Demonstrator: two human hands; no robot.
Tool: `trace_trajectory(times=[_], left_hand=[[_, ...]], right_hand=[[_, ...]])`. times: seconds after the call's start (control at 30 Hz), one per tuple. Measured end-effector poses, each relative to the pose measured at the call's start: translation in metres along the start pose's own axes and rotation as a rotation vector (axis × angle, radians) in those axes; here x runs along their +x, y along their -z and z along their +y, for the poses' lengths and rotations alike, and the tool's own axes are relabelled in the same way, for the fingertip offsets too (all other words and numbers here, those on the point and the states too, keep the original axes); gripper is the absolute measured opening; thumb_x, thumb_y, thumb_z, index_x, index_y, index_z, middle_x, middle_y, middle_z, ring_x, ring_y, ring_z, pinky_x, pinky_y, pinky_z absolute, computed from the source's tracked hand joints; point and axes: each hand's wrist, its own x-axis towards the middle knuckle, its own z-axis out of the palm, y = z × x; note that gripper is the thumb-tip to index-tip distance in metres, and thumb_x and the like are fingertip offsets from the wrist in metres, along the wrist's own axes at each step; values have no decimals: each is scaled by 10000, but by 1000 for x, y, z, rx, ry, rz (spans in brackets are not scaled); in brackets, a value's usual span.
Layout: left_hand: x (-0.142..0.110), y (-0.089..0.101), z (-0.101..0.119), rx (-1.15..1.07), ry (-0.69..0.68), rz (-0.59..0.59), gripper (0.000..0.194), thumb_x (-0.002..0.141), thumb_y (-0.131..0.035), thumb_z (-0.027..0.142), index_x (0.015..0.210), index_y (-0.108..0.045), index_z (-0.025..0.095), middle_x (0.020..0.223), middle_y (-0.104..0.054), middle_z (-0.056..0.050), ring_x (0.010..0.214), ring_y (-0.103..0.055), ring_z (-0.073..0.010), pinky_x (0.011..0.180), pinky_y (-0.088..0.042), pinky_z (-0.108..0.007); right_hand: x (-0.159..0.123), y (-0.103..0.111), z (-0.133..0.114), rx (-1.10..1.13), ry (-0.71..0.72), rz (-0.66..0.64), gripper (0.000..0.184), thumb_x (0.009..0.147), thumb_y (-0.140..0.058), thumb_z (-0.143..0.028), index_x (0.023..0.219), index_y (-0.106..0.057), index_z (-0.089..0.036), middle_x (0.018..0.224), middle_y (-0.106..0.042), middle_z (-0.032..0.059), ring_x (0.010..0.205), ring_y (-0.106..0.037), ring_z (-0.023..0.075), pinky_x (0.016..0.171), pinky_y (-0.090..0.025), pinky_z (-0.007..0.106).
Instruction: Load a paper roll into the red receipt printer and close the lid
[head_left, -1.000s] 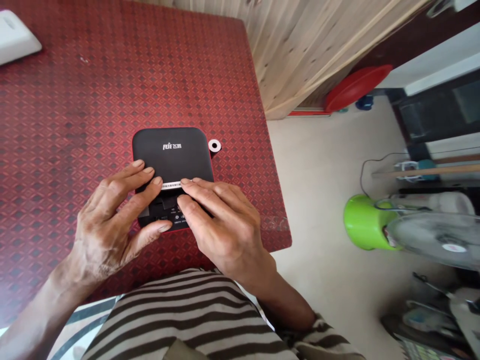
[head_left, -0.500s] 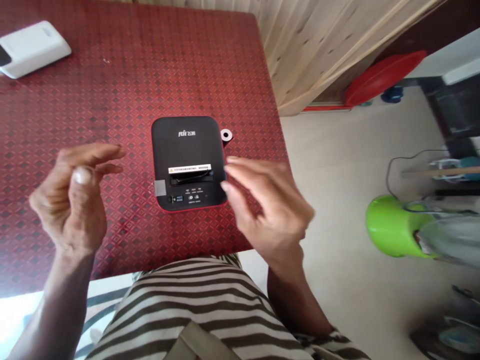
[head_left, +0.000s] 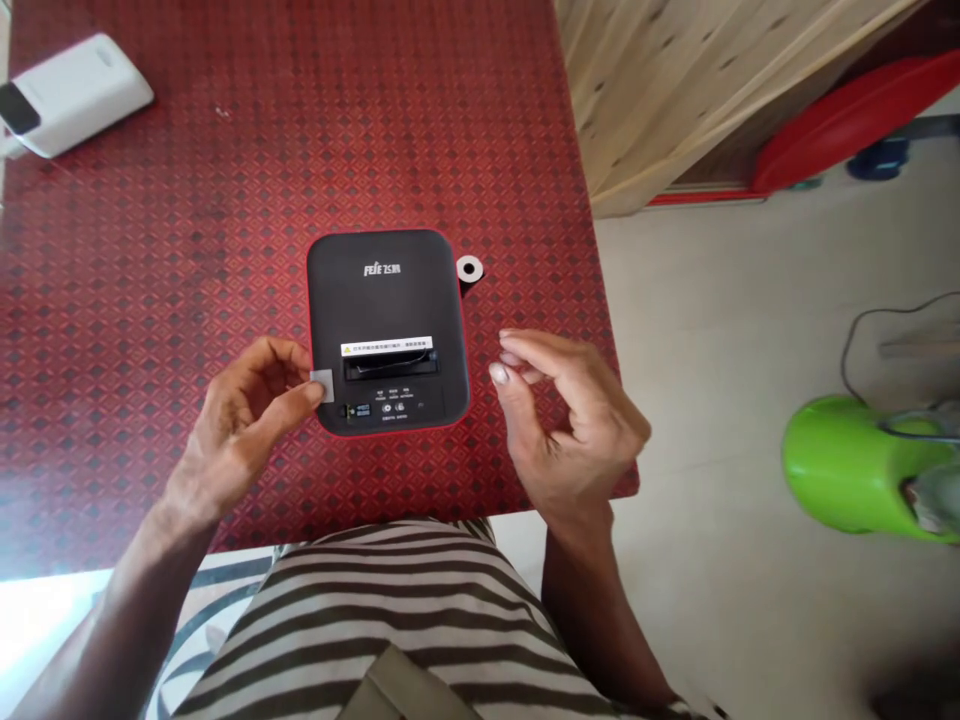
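At the bottom of the frame a striped shirt [head_left: 375, 620] fills the foreground, with both forearms reaching up from it over the red patterned tabletop [head_left: 187, 250]. Left of centre, the left hand [head_left: 240, 420] pinches a small grey tab [head_left: 322, 384] between thumb and forefinger, right at the lower left edge of the black printer [head_left: 388, 330], which the tab appears to touch. Right of centre, the right hand [head_left: 570, 420] hovers just beside the printer's right edge, fingers curled with thumb and fingertips close together, gripping nothing that can be seen and not touching the device.

The printer lies flat in the middle of the frame, red-rimmed, with a slot and a white warning label across its lower half, a row of small buttons below that, and white lettering near its top. Just beyond its upper right corner lies a small white ring [head_left: 469, 267], close to it. In the upper left corner of the frame, well apart, rests a white device [head_left: 75, 92]. On the floor at the right edge stands a green object [head_left: 847, 465].
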Motion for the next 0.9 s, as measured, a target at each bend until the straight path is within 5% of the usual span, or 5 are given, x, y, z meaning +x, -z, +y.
trace_trajectory(times=[0.4, 0.7, 0.8, 0.9], left_hand=[[11, -18, 15, -163, 145, 13, 275, 761, -802, 380, 948, -678, 220, 825, -677, -11, 733, -618, -156, 677, -526, -288], [8, -18, 9, -163, 129, 91, 279, 743, -828, 379, 906, -667, 220, 819, -647, 14, 737, -561, -126, 673, -460, -245], [4, -17, 1, -163, 94, 105, 295, 777, -810, 428, 945, -666, 234, 800, -634, 19, 729, -550, -135, 676, -458, -258], [1, -17, -10, -154, 49, 121, 310, 815, -795, 467, 975, -664, 236, 806, -626, 16, 742, -540, -140, 693, -451, -267]], right_hand=[[-2, 1, 15, 35, -54, 0, 152, 994, -693, -101, 1095, -739, -205, 1040, -814, 64, 935, -776, 167, 785, -642, 300], [18, 3, 0, 66, 65, 41, 194, 984, -692, -78, 1104, -733, -224, 1057, -819, 64, 966, -777, 194, 860, -641, 367], [33, 1, -11, 85, 190, -50, 183, 1002, -679, -90, 1129, -732, -210, 1102, -815, 71, 1002, -759, 196, 918, -627, 380], [54, -12, -24, 22, 293, -319, 167, 1046, -611, -99, 1097, -744, -185, 1129, -806, 71, 1052, -725, 199, 980, -602, 372]])
